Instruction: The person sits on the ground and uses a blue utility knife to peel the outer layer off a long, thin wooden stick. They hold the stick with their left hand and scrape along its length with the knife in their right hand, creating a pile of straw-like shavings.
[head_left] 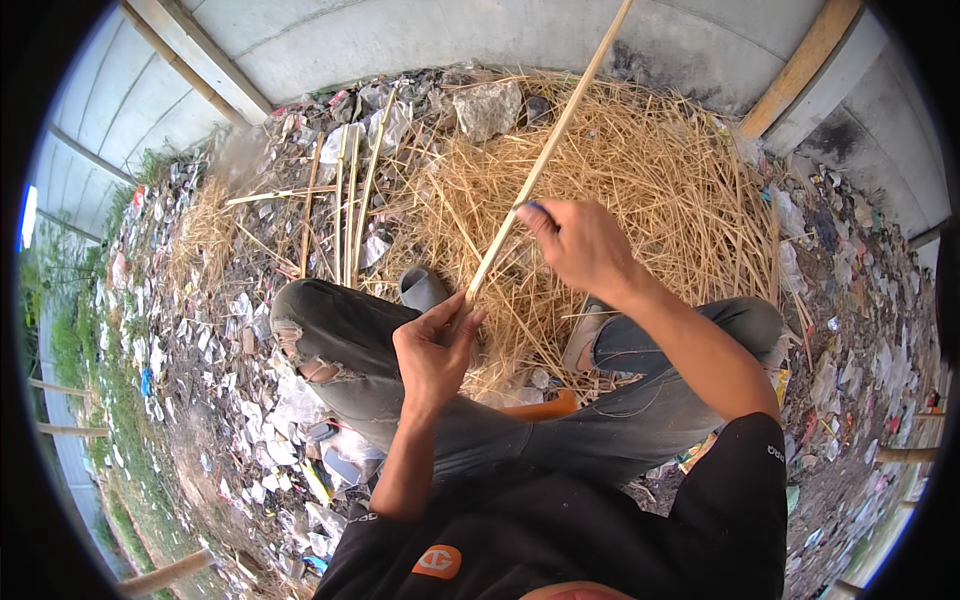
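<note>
- Pale strip (560, 130), 1: long, slanting from near left to far right, over the straw heap (680, 190).
- Left hand (436, 350): pinching the strip's near end.
- Right hand (585, 248): curled at the strip, farther along; exact grip cannot be told.
- Loose strips (351, 205): on the ground, far left.
- Grey sandal (422, 288), 1: just beyond the left hand.

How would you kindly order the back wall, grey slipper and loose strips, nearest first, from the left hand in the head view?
1. Grey slipper, just beyond the left hand.
2. Loose strips, ahead, leftward.
3. Back wall, farthest ahead.
</note>
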